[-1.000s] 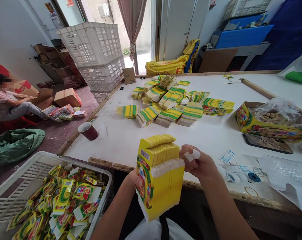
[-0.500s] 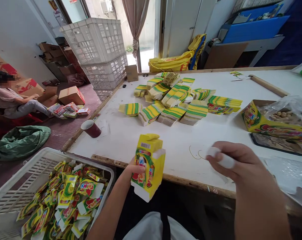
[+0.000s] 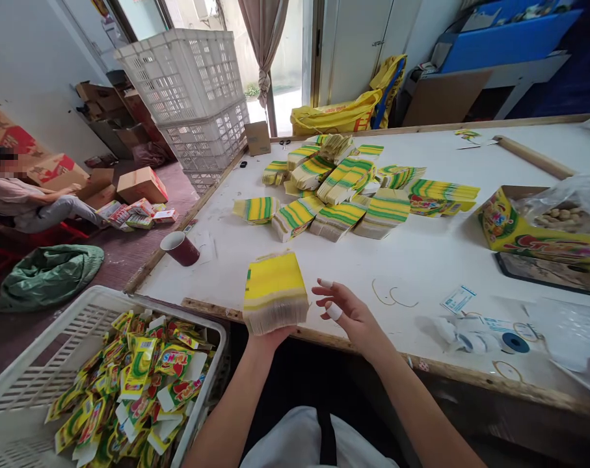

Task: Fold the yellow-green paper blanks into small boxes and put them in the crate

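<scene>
My left hand [image 3: 271, 339] holds a thick stack of flat yellow cartons [image 3: 276, 286] from below, at the near edge of the table; its cut edges face me. Just right of the stack, my right hand [image 3: 346, 311] is open, fingers apart, with white tape around two fingertips. It looks apart from the cartons. Two thin rubber bands [image 3: 404, 297] lie on the table beyond that hand. More bundles of flat cartons [image 3: 346, 182] are heaped on the table further back.
At my left stands a white crate [image 3: 216, 318] full of folded cartons. A maroon mug [image 3: 180, 249] is near the table's left edge. At right are an open display box [image 3: 543, 240], a phone [image 3: 558, 273] and a tape roll [image 3: 515, 342]. A person [image 3: 36, 195] sits far left.
The stack has turned from its printed front to its edges facing me. My right hand has moved left toward the stack and its fingers have opened.
</scene>
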{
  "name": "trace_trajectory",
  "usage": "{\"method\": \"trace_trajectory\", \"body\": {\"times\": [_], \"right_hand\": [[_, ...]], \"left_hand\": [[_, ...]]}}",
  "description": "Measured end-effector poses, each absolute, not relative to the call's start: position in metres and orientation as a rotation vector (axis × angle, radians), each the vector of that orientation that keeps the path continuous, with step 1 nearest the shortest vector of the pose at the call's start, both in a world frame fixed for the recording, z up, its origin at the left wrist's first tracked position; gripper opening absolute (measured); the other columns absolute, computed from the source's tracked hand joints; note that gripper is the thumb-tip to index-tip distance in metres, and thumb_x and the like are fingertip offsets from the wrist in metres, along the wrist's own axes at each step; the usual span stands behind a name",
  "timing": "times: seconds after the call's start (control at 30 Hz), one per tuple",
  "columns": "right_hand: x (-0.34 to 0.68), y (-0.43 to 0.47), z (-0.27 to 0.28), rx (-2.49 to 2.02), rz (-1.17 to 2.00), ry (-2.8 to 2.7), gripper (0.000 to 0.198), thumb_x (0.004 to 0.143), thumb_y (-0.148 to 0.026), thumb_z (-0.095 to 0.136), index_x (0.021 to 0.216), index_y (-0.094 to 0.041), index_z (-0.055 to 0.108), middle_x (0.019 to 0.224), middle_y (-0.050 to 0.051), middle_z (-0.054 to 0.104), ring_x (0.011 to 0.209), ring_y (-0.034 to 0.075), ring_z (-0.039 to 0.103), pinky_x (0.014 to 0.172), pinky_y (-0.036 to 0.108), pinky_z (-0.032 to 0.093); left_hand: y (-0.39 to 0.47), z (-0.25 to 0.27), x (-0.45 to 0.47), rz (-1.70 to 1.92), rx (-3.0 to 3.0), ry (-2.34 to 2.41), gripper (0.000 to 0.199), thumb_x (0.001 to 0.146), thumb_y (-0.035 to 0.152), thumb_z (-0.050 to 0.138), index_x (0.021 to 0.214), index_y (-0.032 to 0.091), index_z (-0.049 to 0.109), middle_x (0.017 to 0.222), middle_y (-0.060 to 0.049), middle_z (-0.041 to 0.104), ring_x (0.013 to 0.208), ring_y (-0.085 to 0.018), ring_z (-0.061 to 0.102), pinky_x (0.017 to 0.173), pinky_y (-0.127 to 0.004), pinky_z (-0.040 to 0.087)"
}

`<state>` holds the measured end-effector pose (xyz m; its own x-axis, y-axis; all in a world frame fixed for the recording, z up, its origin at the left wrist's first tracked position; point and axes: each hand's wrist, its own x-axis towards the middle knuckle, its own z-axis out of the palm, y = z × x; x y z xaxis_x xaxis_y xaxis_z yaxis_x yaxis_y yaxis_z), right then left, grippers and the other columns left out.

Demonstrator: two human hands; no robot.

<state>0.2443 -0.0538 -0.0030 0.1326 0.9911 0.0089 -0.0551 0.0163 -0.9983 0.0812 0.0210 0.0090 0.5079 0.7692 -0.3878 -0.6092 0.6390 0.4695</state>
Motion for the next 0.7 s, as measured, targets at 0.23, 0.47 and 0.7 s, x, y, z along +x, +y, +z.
{"method": "trace_trajectory", "body": {"times": [0.23, 0.47, 0.7], "right_hand": [[0.233, -0.051, 0.003, -1.194, 0.897, -1.233, 0.039, 0.084, -0.029, 0.061, 0.122, -0.028, 0.053, 0.117, 0.009, 0.063, 0.095, 0.019, 0.064, 0.077, 0.037, 0.057], [0.227, -0.039, 0.004, -1.287, 0.413, -1.459, 0.013, 0.084, -0.015, 0.056, 0.073, -0.022, 0.059, 0.071, 0.0, 0.056, 0.065, 0.014, 0.056, 0.059, 0.026, 0.047], [0.22, -0.062, 0.014, -1.271, 0.497, -1.611, 0.017, 0.083, -0.013, 0.052, 0.069, -0.022, 0.055, 0.069, 0.001, 0.055, 0.065, 0.016, 0.053, 0.057, 0.026, 0.042]], "left_hand": [[0.023, 0.02, 0.084, 0.799, 0.001, 0.531, 0.046, 0.094, 0.041, 0.032, 0.124, 0.016, 0.056, 0.104, -0.014, 0.067, 0.094, -0.024, 0.066, 0.08, -0.037, 0.054], [0.024, 0.017, 0.085, 0.827, 0.113, 0.53, 0.046, 0.094, 0.041, 0.03, 0.121, 0.017, 0.058, 0.095, -0.013, 0.07, 0.087, -0.027, 0.065, 0.07, -0.039, 0.053], [0.035, 0.014, 0.077, 0.945, 0.202, 0.556, 0.053, 0.081, 0.061, 0.046, 0.114, 0.023, 0.063, 0.107, -0.008, 0.072, 0.108, -0.03, 0.06, 0.086, -0.046, 0.05]]}}
